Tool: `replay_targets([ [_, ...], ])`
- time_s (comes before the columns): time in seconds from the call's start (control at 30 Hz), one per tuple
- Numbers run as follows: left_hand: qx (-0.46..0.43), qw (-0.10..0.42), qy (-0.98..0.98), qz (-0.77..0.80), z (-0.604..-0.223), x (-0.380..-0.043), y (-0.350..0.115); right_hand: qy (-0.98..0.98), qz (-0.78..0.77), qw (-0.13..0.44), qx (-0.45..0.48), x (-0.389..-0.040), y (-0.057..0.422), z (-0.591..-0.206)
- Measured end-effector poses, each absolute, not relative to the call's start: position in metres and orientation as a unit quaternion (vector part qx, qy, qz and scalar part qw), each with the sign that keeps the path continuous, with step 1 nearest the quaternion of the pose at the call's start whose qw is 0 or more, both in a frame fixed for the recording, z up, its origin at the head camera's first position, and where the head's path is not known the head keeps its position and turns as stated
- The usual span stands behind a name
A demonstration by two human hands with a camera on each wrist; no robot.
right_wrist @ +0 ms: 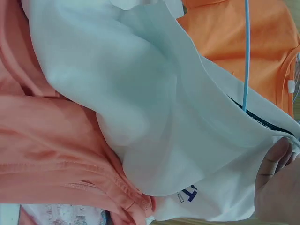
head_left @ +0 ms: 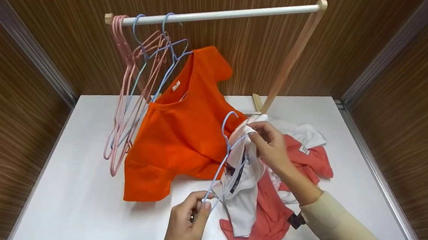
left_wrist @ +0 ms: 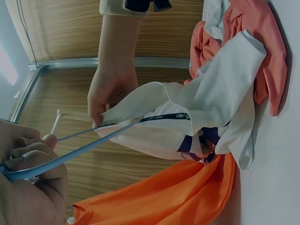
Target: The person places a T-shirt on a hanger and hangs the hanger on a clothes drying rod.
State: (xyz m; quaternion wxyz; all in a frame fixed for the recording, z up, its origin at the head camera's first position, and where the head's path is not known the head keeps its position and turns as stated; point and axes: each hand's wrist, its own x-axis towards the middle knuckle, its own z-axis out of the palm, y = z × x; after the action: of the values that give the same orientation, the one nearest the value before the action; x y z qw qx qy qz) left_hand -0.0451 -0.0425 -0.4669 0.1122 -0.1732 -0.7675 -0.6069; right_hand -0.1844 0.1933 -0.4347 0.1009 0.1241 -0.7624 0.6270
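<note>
A blue wire hanger (head_left: pixel 227 153) is gripped near one end by my left hand (head_left: pixel 187 221), its hook pointing up and away. The hanger's other end reaches into the neck opening of a white T-shirt (head_left: pixel 244 200), which has a dark neck tape and a dark print. With thumb and fingers my right hand (head_left: pixel 270 144) pinches the shirt's fabric at the neckline, over that end of the hanger. In the left wrist view the hanger (left_wrist: pixel 70 157) runs from the left fingers into the collar. The white shirt (right_wrist: pixel 140 93) hangs loosely down in the right wrist view.
An orange top (head_left: pixel 188 133) hangs on a blue hanger from the white rail (head_left: pixel 229 14). Several pink hangers (head_left: pixel 121 85) and blue ones crowd the rail's left end. Coral garments (head_left: pixel 273 213) and white clothing (head_left: pixel 301 131) lie heaped on the white table (head_left: pixel 73 205) at right.
</note>
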Motion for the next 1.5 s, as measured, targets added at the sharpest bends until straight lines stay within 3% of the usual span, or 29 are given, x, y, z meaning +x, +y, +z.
replay_targets([
  [0.23,-0.186,0.133,-0.760,-0.608,-0.457,-0.049,-0.032,-0.774,0.598,0.123,0.168,-0.176,0.191,-0.430],
  [0.6,-0.207,0.152,-0.743,-0.618,-0.438,-0.056,-0.021,-0.792,0.474,0.275,0.270,-0.167,0.184,-0.424],
  [0.77,-0.218,0.156,-0.740,-0.616,-0.440,-0.059,-0.017,-0.790,0.441,0.313,0.289,-0.165,0.183,-0.422],
  [1.23,-0.240,0.129,-0.743,-0.612,-0.436,-0.068,0.000,-0.778,0.415,0.316,0.350,-0.170,0.179,-0.404],
  [1.5,-0.237,0.060,-0.741,-0.625,-0.478,-0.079,-0.001,-0.764,0.449,0.321,0.333,-0.173,0.184,-0.395],
])
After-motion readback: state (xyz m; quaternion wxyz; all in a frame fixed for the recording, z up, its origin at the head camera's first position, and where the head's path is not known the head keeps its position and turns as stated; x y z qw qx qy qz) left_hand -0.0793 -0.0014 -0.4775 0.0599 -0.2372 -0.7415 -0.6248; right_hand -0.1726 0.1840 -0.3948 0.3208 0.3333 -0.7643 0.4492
